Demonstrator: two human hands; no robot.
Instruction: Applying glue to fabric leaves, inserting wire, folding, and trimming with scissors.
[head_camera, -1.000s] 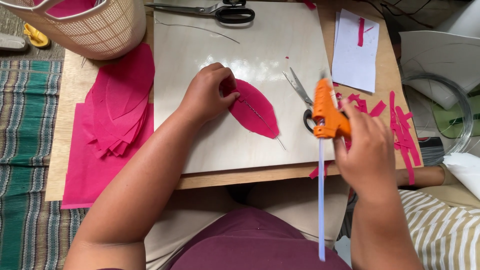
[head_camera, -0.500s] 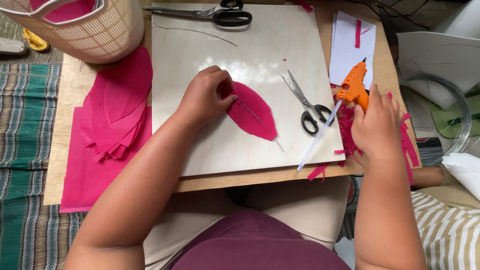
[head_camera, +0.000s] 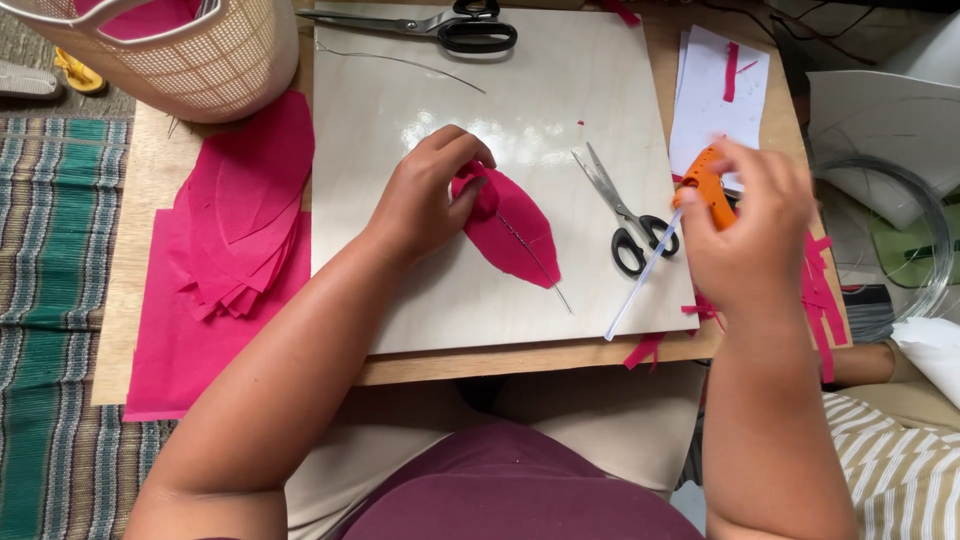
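— Fingers (head_camera: 470, 185) of the left hand (head_camera: 425, 200) are pinching down on the upper end of the pink paper petal (head_camera: 515, 230), closed on it and pressing it to the pale board (head_camera: 400, 120) at the middle of the frame. What is the other hand doing?

— The right hand (head_camera: 750, 225) is wrapping closed around an orange glue gun (head_camera: 705, 185) at the right of the frame, with a clear glue stick (head_camera: 645, 280) sticking out of it down toward the board's lower edge.

— How is that petal likely handling?

— Probably very light, soft and easy to tear or crease. A thin wire (head_camera: 535, 260) is running along it and poking out past its lower tip, so the wire looks like the stiffer place to hold; otherwise pinching gently at the upper end seems best.

— Any packages or labels?

— No packages. White paper sheets (head_camera: 705, 110) are lying at the upper right with a pink strip on top. Small scissors (head_camera: 625, 215) are lying just right of the petal, larger ones (head_camera: 440, 25) at the top, a woven basket (head_camera: 200, 50) at the upper left, and stacked pink petals (head_camera: 245, 210) on the table (head_camera: 140, 200) at the left.
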